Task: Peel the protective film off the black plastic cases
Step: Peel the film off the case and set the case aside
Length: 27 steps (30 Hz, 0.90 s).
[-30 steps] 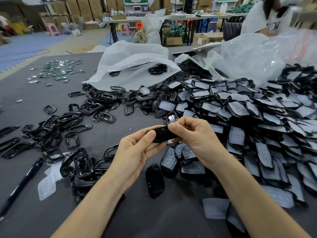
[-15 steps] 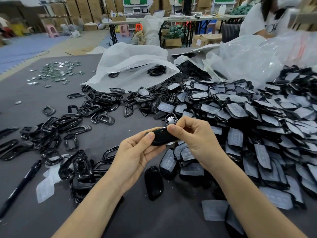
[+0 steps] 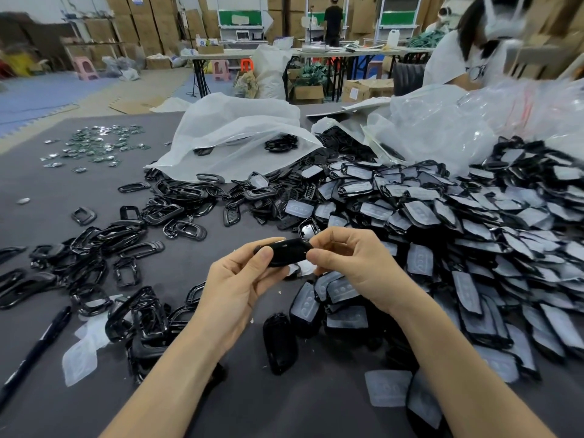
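Note:
A glossy black plastic case (image 3: 286, 251) is held above the grey table between both hands. My left hand (image 3: 240, 286) grips its left end with the thumb on top. My right hand (image 3: 350, 263) pinches its right end between thumb and curled fingers. A bit of whitish film (image 3: 303, 267) shows just under the case; I cannot tell whether it is attached. A large heap of black cases with film on them (image 3: 442, 222) spreads to the right. One bare black case (image 3: 279, 343) lies on the table below my hands.
Black frame rings (image 3: 104, 248) lie scattered at left, with peeled films (image 3: 79, 358) and a black pen (image 3: 34, 352) near the front left. White plastic bags (image 3: 234, 134) sit at the back. Small shiny parts (image 3: 94, 147) lie far left. A person (image 3: 467, 52) works at the back right.
Both hands keep the same case; my right fingers have shifted slightly at its right end. The camera has tilted up a little.

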{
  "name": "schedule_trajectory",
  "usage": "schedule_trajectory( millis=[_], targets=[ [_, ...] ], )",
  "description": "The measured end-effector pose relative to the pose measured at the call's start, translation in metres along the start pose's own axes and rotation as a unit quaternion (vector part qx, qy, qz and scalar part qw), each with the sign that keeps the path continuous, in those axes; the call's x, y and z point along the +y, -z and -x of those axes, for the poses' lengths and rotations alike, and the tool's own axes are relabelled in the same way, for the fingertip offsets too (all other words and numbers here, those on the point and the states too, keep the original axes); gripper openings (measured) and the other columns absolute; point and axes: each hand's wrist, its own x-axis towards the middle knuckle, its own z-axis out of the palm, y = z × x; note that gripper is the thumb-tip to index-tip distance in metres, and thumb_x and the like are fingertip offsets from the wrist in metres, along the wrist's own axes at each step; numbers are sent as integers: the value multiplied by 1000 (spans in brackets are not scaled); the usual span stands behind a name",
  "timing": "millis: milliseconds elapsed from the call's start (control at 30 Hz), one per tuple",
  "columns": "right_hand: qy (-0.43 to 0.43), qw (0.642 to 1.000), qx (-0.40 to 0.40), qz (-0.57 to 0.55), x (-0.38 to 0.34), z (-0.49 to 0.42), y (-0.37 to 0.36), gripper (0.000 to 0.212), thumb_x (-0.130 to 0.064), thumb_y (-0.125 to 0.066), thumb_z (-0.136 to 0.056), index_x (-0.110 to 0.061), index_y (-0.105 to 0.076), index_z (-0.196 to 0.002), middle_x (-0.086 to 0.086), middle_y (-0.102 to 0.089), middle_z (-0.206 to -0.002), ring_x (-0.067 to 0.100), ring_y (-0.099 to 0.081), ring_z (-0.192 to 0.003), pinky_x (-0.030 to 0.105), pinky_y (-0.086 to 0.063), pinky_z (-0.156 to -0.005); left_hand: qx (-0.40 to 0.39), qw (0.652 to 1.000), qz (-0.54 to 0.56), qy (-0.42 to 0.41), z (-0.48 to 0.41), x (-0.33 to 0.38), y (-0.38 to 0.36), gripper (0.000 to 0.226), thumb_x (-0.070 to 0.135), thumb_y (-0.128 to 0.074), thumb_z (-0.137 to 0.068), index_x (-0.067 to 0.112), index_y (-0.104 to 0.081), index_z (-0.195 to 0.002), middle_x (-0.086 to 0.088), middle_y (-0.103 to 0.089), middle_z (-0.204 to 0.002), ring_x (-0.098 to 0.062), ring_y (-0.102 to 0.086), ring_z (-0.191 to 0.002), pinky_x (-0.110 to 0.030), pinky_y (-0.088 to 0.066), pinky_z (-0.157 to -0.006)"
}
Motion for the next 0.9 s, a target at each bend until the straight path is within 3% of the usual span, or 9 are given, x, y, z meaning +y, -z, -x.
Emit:
schedule_trajectory(
  millis=[233, 400, 533, 700, 733, 800, 900],
  targets=[
    [13, 999, 6, 47, -9, 4, -4, 16, -3, -71, -82, -18, -67, -78, -7, -63, -65, 10, -61, -65, 19, -50, -68, -10, 1000, 5, 1, -1, 2, 1, 25, 17, -56, -82, 16, -79, -91, -12, -74, -104, -18, -72, -93, -21, -56, -75],
    [19, 997, 23, 68, -16, 11, -3, 17, -5, -70, -84, -19, -65, -76, -9, -63, -65, 13, -58, -70, 28, -46, -74, -26, 999, 24, 8, 2, 3, -4, 25, 16, -56, -81, 17, -79, -89, -10, -74, -103, -16, -72, -93, -21, -56, -73],
    [28, 998, 22, 57, -21, 15, 0, 18, -1, -68, -84, -16, -63, -76, 3, -60, -72, 21, -56, -73, 30, -44, -74, -39, 999, 30, 8, 3, 1, -6, 25, 16, -57, -80, 17, -80, -90, -8, -75, -102, -15, -72, -91, -21, -56, -72],
    [0, 994, 74, 80, -35, 11, 10, 15, -5, -70, -82, -19, -65, -76, 2, -68, -68, 14, -62, -65, 23, -53, -71, -23, 999, 37, 1, 1, -1, -3, 35, 20, -61, -81, 17, -68, -115, -10, -71, -115, -23, -68, -106, -26, -56, -82],
    [10, 990, 99, 104, -40, 7, 17, 16, -7, -71, -82, -21, -65, -76, -1, -69, -67, 13, -62, -63, 20, -53, -68, 0, 1000, 1, -13, 0, -1, 0, 35, 20, -62, -82, 19, -65, -117, -7, -71, -114, -22, -68, -107, -28, -56, -86],
    [68, 957, 188, 210, -48, -5, 39, 17, -11, -72, -82, -24, -64, -75, -3, -67, -68, 12, -59, -61, 16, -50, -65, 55, 978, -189, -61, -3, 0, 9, 32, 14, -63, -91, 29, -61, -119, 3, -71, -114, -15, -65, -110, -27, -52, -95],
    [150, 845, 301, 415, -53, -25, 78, 5, -13, -72, -83, -15, -69, -84, 1, -62, -80, 14, -56, -68, 22, -47, -66, 85, 869, -482, -80, -7, -4, 24, 48, 11, -58, -95, 32, -48, -137, 9, -56, -135, -13, -51, -126, -25, -36, -107]
  ],
)
